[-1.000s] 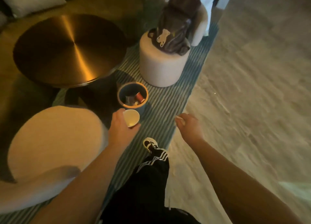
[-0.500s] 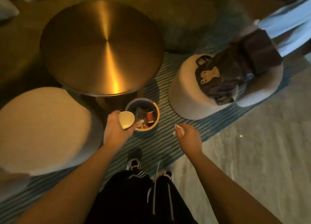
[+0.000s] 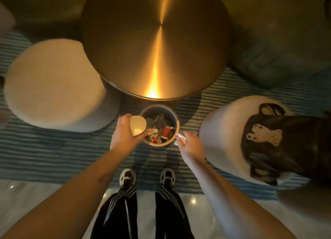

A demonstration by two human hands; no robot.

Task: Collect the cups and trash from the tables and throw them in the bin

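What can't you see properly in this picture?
- Head view: the white scrap in the right hand is mostly hidden by its fingers; what it is stays unclear.
- The bottom of the bin is buried under trash.
- The left hand covers the cup's outside.

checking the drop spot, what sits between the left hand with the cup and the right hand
In the head view, the open bin, already holding trash, lies between the left hand with its cup and the right hand.

Round brushed-metal golden table top point(image 3: 157, 41), upper centre: glossy, radial sheen. Round cream stool point(image 3: 53, 84), left: matt, nubbly cloth. Blue-white striped rug point(image 3: 44, 149): woven, ribbed. Small white paper cup point(image 3: 137, 125), centre: matt, smooth. Pale floor point(image 3: 35, 190), bottom: polished, reflective.
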